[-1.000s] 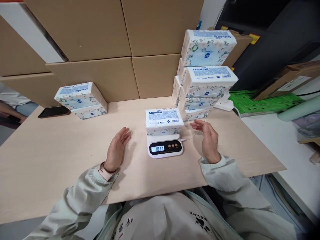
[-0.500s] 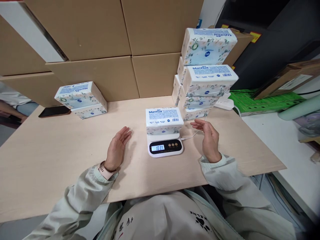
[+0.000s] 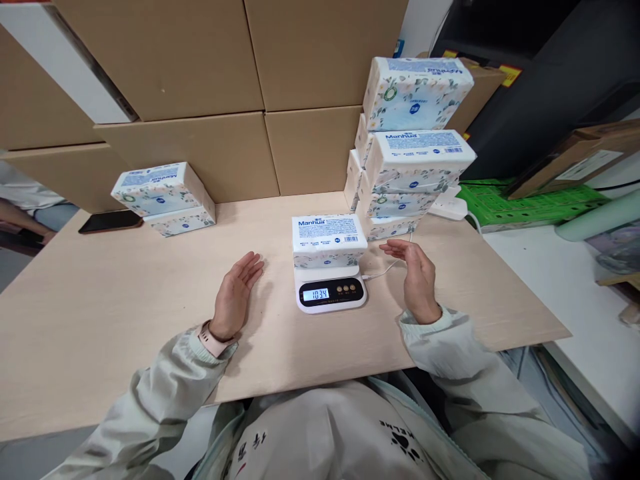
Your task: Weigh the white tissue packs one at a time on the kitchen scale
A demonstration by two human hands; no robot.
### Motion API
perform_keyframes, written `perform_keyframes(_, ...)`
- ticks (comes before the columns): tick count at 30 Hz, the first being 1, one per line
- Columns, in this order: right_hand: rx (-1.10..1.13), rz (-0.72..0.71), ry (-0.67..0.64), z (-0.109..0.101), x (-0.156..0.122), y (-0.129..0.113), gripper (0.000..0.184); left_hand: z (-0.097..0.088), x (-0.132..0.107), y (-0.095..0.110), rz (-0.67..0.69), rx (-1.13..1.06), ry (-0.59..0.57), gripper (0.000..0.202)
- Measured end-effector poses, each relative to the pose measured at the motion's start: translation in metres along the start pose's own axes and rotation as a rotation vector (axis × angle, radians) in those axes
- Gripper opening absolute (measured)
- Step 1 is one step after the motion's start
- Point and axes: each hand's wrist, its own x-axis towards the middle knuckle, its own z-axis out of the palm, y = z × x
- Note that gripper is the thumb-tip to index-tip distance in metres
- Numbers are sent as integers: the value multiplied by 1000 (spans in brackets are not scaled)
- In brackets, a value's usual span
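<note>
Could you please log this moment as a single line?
left hand: open, empty | right hand: open, empty | Manhua pack: on scale | display: lit

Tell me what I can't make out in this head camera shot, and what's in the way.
All in the head view:
Scale: its back part is hidden under the pack.
Print below the buttons: too small to read.
Cable: partly hidden by the right hand.
Rear packs: mostly hidden behind the front packs.
Other person: cut off by the left edge.
</note>
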Motion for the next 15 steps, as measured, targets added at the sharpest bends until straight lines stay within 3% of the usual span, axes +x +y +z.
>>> perform_keyframes(5,-72,-35,-91,-1,-1,0,46,-1,0,0,16,11,-12,43)
perform_keyframes(15,-99,-53,-150,-2,-2,5,45,0,-2,0,55,47,-58,41)
